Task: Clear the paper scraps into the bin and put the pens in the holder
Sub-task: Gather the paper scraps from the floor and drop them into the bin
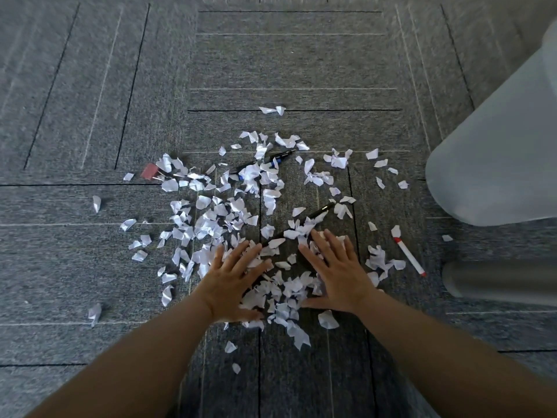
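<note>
Both hands flat, fingers spread, grasping nothing: L hand (238, 280) and R hand (339, 273) press on the paper scraps (217, 212) at the near side of the pile on the carpet (301, 61). Black pen (320, 212) lies diagonal at the fingertips, half buried. Blue-banded pen (278, 159) further back, partly covered too. Red-white pen (410, 256) off to the R, clear of the pile. Red clip (148, 171) at far L edge. Pale bin (497, 146) far R; blurred grey thing (497, 282) nearer than it, can't tell what.
</note>
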Available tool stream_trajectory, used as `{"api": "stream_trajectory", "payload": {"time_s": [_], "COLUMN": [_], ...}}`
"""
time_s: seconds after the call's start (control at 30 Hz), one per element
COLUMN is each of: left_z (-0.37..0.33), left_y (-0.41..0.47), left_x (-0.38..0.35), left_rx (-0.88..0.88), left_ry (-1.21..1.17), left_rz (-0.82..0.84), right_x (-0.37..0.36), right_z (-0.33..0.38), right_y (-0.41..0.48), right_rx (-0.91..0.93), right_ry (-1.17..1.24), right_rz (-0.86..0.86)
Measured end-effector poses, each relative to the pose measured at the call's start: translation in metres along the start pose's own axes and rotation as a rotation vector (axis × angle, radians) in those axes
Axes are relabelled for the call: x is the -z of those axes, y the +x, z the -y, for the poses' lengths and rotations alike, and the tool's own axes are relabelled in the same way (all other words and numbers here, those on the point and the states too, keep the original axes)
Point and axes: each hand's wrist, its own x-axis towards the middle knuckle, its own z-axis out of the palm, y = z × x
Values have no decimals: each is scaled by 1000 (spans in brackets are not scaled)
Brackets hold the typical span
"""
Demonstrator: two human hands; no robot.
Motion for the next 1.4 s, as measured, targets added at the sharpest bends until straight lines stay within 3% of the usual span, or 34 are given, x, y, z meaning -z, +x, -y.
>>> {"api": "stream_trajectory", "payload": {"time_s": [0.23,0.33,0.4,0.53,0.73,0.97,1.17,1.27,1.33,1.4], "left_z": [2,0,1,5,9,-17,-64,-96,-117,-135], "left_y": [5,7,12,35,88,132,164,181,192,205], "left_x": [15,18,22,56,148,256,332,360,374,382], "left_rx": [217,241,239,202,172,30,-166,-220,-274,-308], "left_ry": [-113,-192,-246,-294,-246,-296,-305,-310,-329,-331], "left_rz": [-70,50,34,-38,-230,-472,-620,-624,-639,-633], "right_x": [12,17,18,40,121,218,309,325,322,316], "right_z": [19,23,25,14,-22,-60,-113,-148,-167,-174], "right_y": [39,46,46,46,42,-3,-62,-87,-100,-110], "right_rx": [17,74,113,60,-124,-279,-471,-762,-999,-1093], "right_ry": [-35,-6,21,107,169,189,97,203,273,316], "right_rz": [-147,-208,-225,-287,-514,-844,-1028,-948,-626,-321]}}
